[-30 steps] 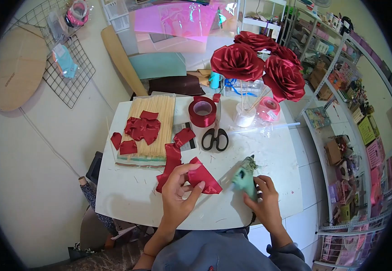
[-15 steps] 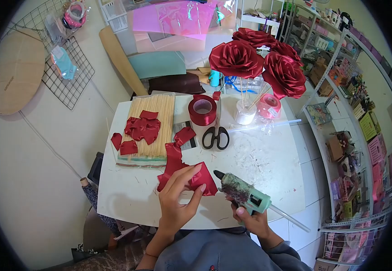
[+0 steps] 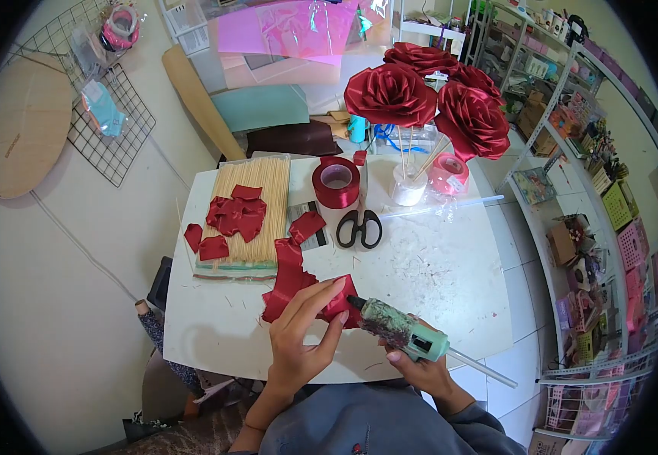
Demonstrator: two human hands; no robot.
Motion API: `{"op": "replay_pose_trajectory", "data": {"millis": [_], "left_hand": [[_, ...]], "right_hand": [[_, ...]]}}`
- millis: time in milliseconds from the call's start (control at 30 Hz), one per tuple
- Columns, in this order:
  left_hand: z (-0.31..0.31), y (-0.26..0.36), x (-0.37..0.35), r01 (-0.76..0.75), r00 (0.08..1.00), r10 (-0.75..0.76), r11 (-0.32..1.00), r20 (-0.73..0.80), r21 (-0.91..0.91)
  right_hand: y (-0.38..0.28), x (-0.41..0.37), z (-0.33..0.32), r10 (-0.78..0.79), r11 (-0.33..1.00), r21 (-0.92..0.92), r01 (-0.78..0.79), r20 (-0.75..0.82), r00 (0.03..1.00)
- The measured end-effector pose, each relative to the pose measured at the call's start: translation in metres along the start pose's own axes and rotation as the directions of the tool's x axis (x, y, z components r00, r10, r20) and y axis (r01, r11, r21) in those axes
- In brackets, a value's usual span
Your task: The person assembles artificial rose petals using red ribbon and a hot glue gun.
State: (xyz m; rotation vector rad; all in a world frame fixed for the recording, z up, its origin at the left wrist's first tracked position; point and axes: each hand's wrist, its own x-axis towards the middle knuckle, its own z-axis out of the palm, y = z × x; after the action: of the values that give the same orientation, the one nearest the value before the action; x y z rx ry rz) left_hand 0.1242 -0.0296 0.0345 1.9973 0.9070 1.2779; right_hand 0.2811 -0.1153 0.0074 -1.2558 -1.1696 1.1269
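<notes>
My left hand (image 3: 303,334) pinches a piece of red satin ribbon (image 3: 336,305) between thumb and fingers, above the front of the white table. My right hand (image 3: 424,368) is closed round the handle of a mint-green glue gun (image 3: 405,331), a clear glue stick (image 3: 483,369) poking out of its back. The gun's black nozzle overlaps the ribbon piece, close by the left fingertips. More cut red ribbon (image 3: 291,267) lies just beyond the left hand. Farther back are black-handled scissors (image 3: 359,229) and a roll of red ribbon (image 3: 336,183).
Red ribbon petals (image 3: 238,216) lie on a pack of wooden skewers (image 3: 268,178) at the left. Large red ribbon roses (image 3: 391,94) stand in a white holder (image 3: 408,188) at the back right, beside pink tape (image 3: 449,176). Metal shelves (image 3: 552,227) line the right side.
My right hand has brought the glue gun slightly left, so its nozzle now overlaps the ribbon piece. My left hand keeps its pinch, almost unmoved.
</notes>
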Motion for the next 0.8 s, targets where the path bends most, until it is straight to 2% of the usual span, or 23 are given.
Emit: {"op": "replay_pose_trajectory", "data": {"millis": [67,500,567,600,667,800], "left_hand": [[0.000,0.001,0.001,-0.007,1.000,0.007,1.000,0.008,0.004],[-0.001,0.003,0.001,-0.010,1.000,0.010,1.000,0.020,0.016],[-0.001,0.001,0.001,-0.017,1.000,0.017,1.000,0.018,0.014],[-0.001,0.001,0.001,-0.023,1.000,0.023,1.000,0.015,0.013],[-0.001,0.000,0.001,-0.017,1.000,0.017,1.000,0.006,0.007],[-0.005,-0.007,-0.002,-0.048,0.998,0.048,0.999,0.028,0.012]], "right_hand": [[-0.002,0.001,0.000,-0.069,0.992,-0.108,0.071,0.028,0.997],[0.000,0.000,-0.002,-0.053,0.990,-0.134,0.048,-0.034,0.998],[-0.004,-0.001,-0.003,0.061,0.992,-0.110,-0.065,-0.043,0.997],[-0.001,-0.001,-0.003,0.061,0.992,-0.110,-0.065,-0.043,0.997],[0.008,0.000,-0.001,-0.001,0.999,0.034,0.005,-0.136,0.991],[0.012,-0.004,-0.006,0.021,0.989,0.145,0.000,-0.143,0.989]]}}
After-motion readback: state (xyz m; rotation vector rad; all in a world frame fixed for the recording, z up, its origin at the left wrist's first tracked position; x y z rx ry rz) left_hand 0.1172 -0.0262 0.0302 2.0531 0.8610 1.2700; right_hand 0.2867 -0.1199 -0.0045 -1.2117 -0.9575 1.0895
